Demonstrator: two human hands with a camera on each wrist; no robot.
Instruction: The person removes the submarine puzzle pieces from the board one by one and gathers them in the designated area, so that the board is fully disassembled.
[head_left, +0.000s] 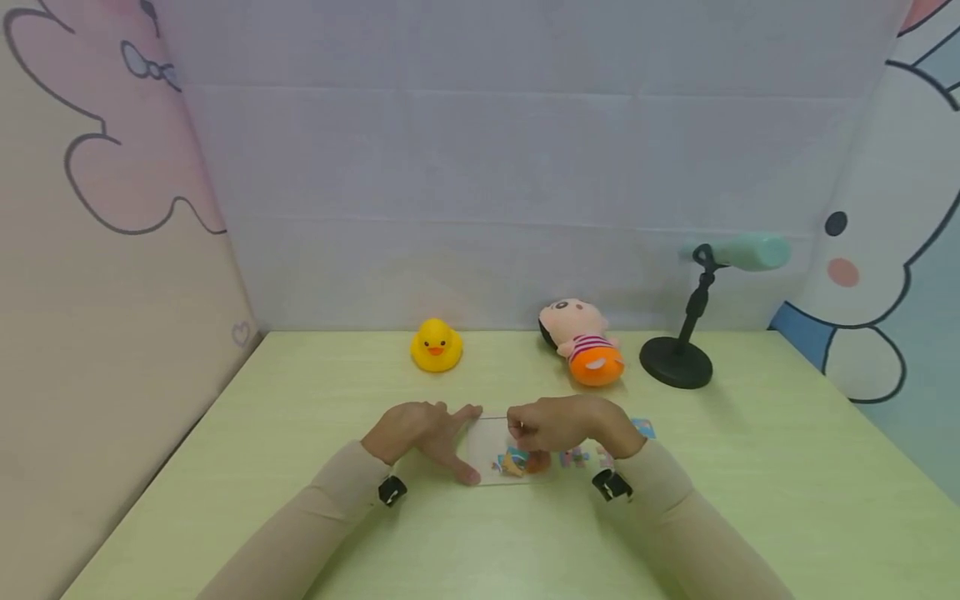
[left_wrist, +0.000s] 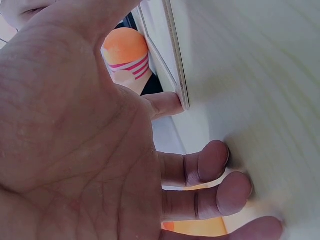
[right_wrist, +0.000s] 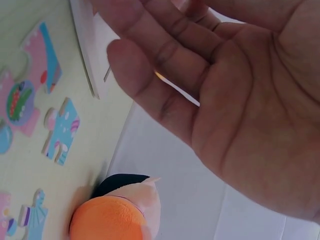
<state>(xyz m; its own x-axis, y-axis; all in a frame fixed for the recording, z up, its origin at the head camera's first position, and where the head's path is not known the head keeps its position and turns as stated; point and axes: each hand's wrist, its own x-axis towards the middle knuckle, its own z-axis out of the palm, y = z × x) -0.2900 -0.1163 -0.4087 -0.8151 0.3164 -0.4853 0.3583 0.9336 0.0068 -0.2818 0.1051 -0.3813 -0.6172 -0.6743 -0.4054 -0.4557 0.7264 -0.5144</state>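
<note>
A flat white puzzle board (head_left: 486, 435) lies on the table with several joined colourful puzzle pieces (head_left: 513, 462) along its near side. My left hand (head_left: 437, 432) is spread at the board's left edge, thumb and index finger apart. In the left wrist view a fingertip (left_wrist: 172, 103) touches the board's rim while the other fingers reach to the tabletop. Over the board's right part is my right hand (head_left: 555, 422), its fingers bent downward. Its fingertips are hidden in the right wrist view, so I cannot tell whether they pinch a piece.
Loose puzzle pieces (right_wrist: 64, 131) lie on the table right of the board, partly under my right arm. Behind stand a yellow rubber duck (head_left: 436, 347), a plush doll (head_left: 585, 343) in orange shorts and a black stand (head_left: 677, 361) holding a mint-green cylinder (head_left: 752, 252).
</note>
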